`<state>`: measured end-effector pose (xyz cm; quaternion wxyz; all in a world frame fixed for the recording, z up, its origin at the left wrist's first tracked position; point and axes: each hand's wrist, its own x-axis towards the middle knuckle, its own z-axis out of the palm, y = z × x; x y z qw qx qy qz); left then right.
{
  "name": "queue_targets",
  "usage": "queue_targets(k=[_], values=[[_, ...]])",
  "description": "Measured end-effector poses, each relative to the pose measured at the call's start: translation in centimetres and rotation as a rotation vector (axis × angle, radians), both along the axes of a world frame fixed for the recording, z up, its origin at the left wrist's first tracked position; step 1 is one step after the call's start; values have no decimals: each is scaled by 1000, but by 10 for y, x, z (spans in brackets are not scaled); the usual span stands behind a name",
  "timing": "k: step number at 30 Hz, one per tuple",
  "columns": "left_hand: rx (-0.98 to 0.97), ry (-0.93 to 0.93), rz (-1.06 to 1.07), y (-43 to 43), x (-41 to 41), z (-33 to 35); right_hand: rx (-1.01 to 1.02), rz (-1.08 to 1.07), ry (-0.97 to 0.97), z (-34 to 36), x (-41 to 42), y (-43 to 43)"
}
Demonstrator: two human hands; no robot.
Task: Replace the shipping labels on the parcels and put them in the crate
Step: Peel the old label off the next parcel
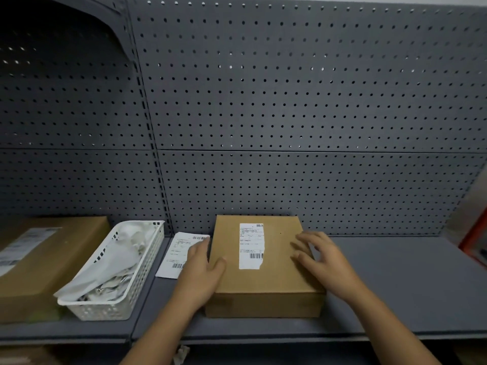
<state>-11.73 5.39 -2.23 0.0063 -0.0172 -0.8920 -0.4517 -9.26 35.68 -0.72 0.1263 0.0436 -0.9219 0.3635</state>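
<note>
On the parcel (pixel 263 283), left hand (pixel 203 270) and right hand (pixel 325 262) rest, fingers (pixel 307 237) relaxed.

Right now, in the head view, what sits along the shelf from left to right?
Cardboard parcel, white basket of paper scraps, loose label sheet, left hand, labelled parcel, right hand, orange object at the edge.

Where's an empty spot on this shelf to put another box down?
The bare shelf right of the middle parcel, up to the orange thing at the edge, is free. Left is crowded: loose label, white basket and big box sit close together.
</note>
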Motion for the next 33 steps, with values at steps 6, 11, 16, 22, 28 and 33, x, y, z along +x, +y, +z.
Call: queue_targets(k=[6, 11, 16, 22, 28, 33], values=[[-273, 285, -212, 14, -8, 7, 160, 325, -58, 28, -13, -33], [-336, 285, -344, 17, -18, -9, 373, 451, -49, 29, -22, -55], [-267, 289, -323, 17, -19, -16, 431, 457, -16, 23, -32, -58], [-243, 291, -317, 17, -21, -19, 411, 501, -3, 24, -39, -57], [-230, 290, -315, 16, -22, -22, 443, 491, 95, 8, -36, -54], [-231, 291, -308, 17, -21, -22, 444, 423, 221, -6, -28, -58]])
